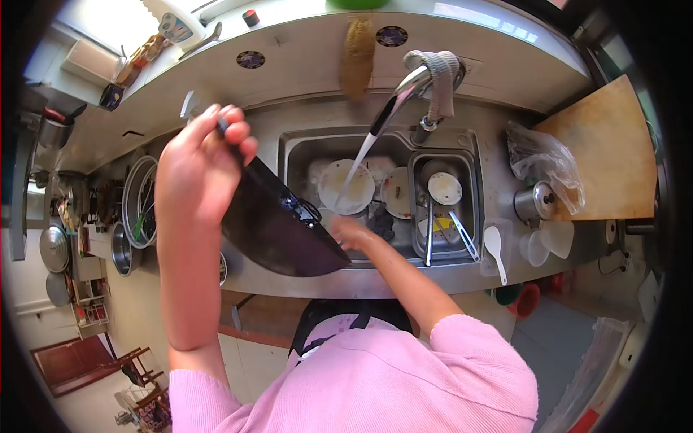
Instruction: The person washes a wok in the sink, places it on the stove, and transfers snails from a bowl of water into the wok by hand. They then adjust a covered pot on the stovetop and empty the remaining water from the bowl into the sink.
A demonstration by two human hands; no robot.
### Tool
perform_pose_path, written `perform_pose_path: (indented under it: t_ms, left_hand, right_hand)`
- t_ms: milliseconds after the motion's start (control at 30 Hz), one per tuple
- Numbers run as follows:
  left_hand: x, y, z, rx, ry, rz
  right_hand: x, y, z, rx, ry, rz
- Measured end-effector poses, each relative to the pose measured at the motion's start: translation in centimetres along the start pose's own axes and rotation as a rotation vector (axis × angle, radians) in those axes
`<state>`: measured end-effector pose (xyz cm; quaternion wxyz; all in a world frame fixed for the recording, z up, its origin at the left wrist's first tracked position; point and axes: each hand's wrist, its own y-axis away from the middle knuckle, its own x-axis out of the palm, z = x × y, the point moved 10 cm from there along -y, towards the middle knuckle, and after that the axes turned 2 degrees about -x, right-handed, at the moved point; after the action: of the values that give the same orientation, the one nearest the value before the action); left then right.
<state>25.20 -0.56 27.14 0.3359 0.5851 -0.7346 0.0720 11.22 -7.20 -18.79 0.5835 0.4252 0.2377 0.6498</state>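
Note:
A dark wok (278, 224) hangs tilted on edge over the left front rim of the sink (296, 144), with wet, shiny marks on it. My left hand (206, 162) is raised and closed round its handle. Beside the wok's lower right edge is my right hand (351, 234), its fingers smeared by motion and partly hidden. Water runs from the faucet (393, 105) onto a plate (346, 186) in the large basin. Another plate (395, 193) and a dark grey cloth-like thing (380, 220) lie near it.
A small basin (473, 209) at the right holds a small dish (445, 188) and long-handled utensils. Further right are a white rice paddle (495, 249), a lidded pot (535, 201), a plastic bag (545, 162) and a cutting board (603, 151). Metal bowls (124, 249) stand left.

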Motion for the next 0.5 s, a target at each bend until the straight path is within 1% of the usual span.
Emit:
perform_pose_path:
  t_ms: [100,167,200,233,267,300,333,367,433,500]
  left_hand:
    - [-1.9,3.5,0.4,0.009,0.072,-0.016]
    - [-2.6,5.6,1.5,-0.019,0.112,-0.034]
    - [-3.3,6.4,1.9,-0.044,0.180,-0.043]
    - [-4.4,6.8,2.6,-0.069,0.247,-0.053]
    - [-7.8,6.7,3.3,-0.105,0.323,-0.053]
    - [-10.4,6.5,3.9,-0.119,0.319,-0.107]
    - [-13.3,5.9,5.2,-0.164,0.302,-0.175]
    - [-16.3,5.4,7.0,-0.214,0.287,-0.243]
    - [-21.3,4.5,11.0,-0.263,0.235,-0.306]
    - [-23.5,3.8,15.2,-0.309,0.274,-0.309]
  right_hand:
    - [-4.7,0.6,2.7,-0.031,-0.530,-0.050]
    - [-4.9,-1.1,5.0,-0.147,-0.605,0.067]
    - [-5.2,-2.0,6.4,-0.206,-0.639,0.126]
    - [-8.7,-1.2,7.8,-0.254,-0.650,0.015]
    - [-12.9,0.3,8.5,-0.295,-0.655,-0.096]
    - [-15.9,0.3,8.2,-0.257,-0.430,-0.171]
    - [-18.0,2.5,9.6,-0.306,-0.486,-0.245]
    - [-18.6,5.1,11.1,-0.322,-0.522,-0.261]
    - [-21.0,8.4,13.1,-0.318,-0.263,-0.388]
    - [-22.4,10.0,14.6,-0.358,-0.200,-0.436]
